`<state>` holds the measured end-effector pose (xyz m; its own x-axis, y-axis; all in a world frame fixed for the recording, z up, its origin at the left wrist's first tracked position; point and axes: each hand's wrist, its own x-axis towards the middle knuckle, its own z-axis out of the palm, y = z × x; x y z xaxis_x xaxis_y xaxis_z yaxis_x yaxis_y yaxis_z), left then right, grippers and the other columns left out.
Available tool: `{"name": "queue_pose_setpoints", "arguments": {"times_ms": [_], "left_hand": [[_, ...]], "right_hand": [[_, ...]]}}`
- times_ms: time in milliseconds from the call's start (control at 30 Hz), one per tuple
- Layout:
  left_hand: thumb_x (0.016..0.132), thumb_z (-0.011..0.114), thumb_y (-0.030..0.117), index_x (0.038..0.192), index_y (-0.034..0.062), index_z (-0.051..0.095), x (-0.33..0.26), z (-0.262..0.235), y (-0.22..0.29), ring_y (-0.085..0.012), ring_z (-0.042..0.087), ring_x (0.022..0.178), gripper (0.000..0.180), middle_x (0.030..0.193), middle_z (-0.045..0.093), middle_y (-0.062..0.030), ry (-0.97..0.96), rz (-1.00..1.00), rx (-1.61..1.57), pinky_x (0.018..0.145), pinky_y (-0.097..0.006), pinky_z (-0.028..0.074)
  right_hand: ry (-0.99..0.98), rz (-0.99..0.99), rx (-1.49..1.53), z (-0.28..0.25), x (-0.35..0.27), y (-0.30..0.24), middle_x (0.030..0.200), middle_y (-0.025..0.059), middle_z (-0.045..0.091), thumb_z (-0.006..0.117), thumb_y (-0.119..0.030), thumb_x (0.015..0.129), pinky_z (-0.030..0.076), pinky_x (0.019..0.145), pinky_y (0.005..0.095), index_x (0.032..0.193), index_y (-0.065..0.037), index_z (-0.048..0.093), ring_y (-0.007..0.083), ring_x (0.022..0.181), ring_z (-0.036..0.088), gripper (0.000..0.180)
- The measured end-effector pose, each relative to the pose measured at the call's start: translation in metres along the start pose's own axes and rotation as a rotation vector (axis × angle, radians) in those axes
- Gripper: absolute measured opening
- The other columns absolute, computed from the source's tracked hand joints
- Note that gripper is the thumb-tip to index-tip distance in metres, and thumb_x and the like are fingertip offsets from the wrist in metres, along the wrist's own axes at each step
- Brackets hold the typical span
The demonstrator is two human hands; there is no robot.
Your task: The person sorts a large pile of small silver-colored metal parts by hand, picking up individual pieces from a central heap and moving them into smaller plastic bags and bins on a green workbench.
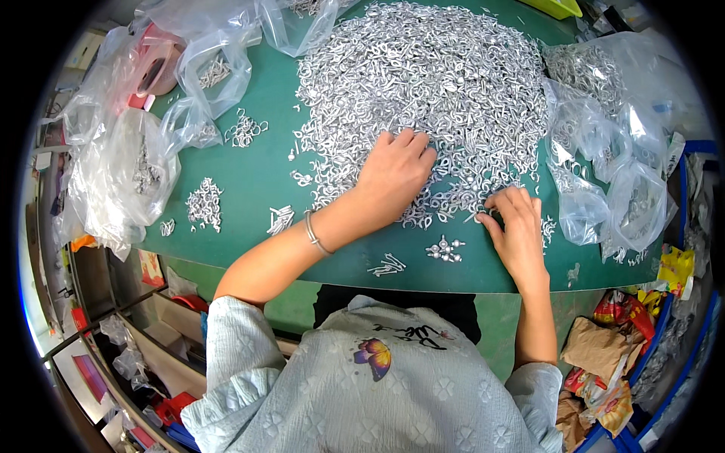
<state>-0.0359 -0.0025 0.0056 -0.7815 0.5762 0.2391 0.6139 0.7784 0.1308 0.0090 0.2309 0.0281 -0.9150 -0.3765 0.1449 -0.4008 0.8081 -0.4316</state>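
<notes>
A broad pile of small silver metal pieces, many curved or hooked, covers the middle of the green table. At the pile's near edge my left hand is closed, its bent fingers down among the pieces; its fingertips are hidden. My right hand rests at the near right edge, thumb and index finger bent together over small pieces. What either hand grips is too small or hidden to name. Just in front lie a small group of beaded silver pieces and several thin silver pins.
Small heaps of silver parts, rings and short rods lie to the left. Clear plastic bags crowd the left side, with a pink container. More parts bags stand right. Wrappers fill the lower right.
</notes>
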Motion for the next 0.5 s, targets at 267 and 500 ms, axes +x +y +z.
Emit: {"name": "queue_pose_setpoints", "arguments": {"times_ms": [267,500], "left_hand": [[0.077,0.069,0.013,0.088,0.0057,0.062,0.003,0.001,0.002,-0.0228,0.050,0.092,0.015,0.094,0.053,-0.0054,-0.031,-0.083,-0.033,0.075,-0.035,0.038],[0.076,0.069,0.008,0.089,0.0059,0.062,0.002,0.004,0.003,-0.0244,0.051,0.092,0.015,0.094,0.054,-0.0057,0.083,-0.102,-0.236,0.075,-0.036,0.038]], "right_hand": [[0.200,-0.064,0.098,0.000,-0.002,0.003,0.084,0.0052,0.060,0.073,-0.003,0.073,0.039,0.069,0.0358,0.081,-0.004,0.061,0.0249,0.078,0.055,0.014],[0.089,-0.208,0.073,0.019,-0.040,-0.021,0.084,0.0063,0.059,0.075,-0.003,0.070,0.040,0.065,0.0352,0.089,-0.002,0.067,0.0233,0.075,0.055,0.021]]}}
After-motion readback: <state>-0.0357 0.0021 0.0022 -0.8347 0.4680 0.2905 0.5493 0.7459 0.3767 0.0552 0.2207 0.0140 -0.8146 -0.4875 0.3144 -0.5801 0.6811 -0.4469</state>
